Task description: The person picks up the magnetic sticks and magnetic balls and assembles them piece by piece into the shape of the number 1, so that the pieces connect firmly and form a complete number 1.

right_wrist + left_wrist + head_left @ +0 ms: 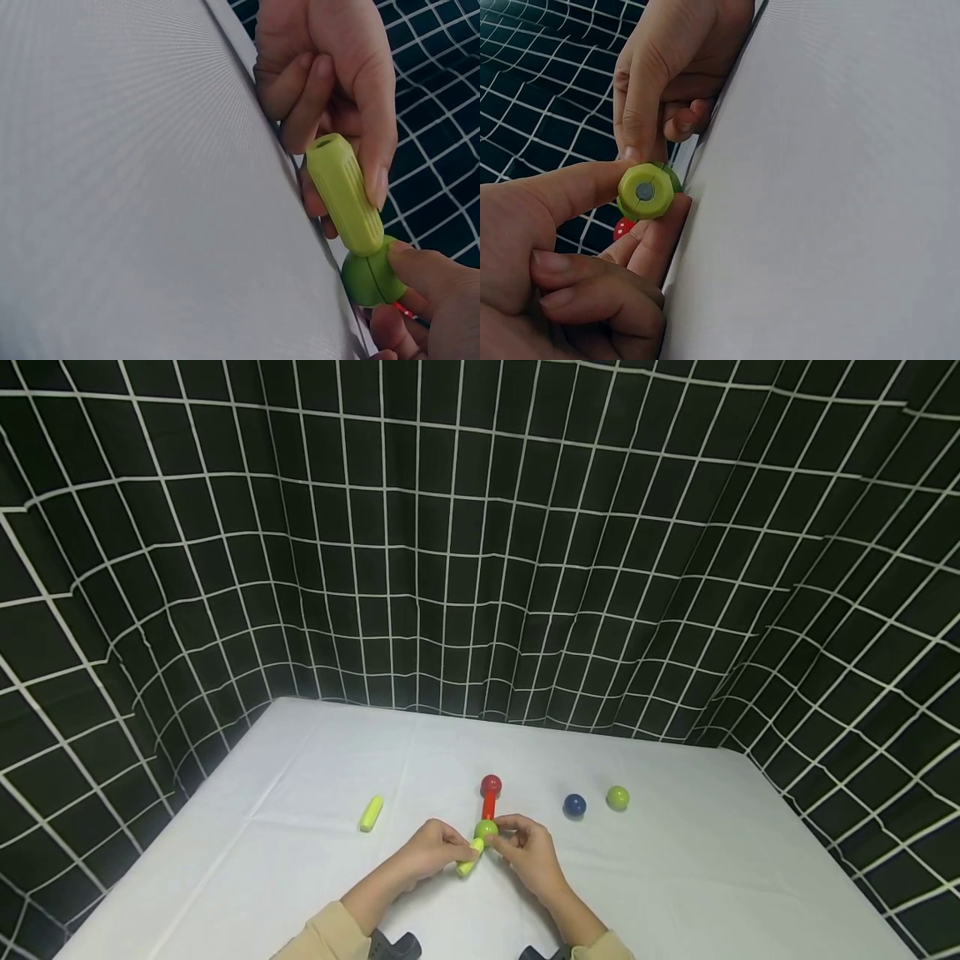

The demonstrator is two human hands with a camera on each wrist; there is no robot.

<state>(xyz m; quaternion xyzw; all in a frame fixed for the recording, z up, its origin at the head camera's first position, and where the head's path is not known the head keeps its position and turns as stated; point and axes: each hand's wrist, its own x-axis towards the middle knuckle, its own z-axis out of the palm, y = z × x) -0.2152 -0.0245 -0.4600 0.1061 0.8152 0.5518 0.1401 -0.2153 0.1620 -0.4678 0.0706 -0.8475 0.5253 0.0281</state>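
Note:
My left hand (431, 853) pinches a yellow-green ribbed rod (343, 195) between thumb and fingers. One end of that rod touches a green ball (486, 831), which my right hand (531, 853) grips from the other side. From the ball's far side a red rod (489, 805) runs to a red ball (491, 786) in the head view. Seen end-on in the left wrist view, the yellow-green rod (645, 192) shows a grey disc at its tip and covers most of the green ball.
A second yellow-green rod (371, 814) lies left of my hands on the white table (315, 760). To the right are a dark blue ball (574, 806) and another green ball (618, 798). Black cloth with a white grid (480, 543) surrounds the table's back and sides.

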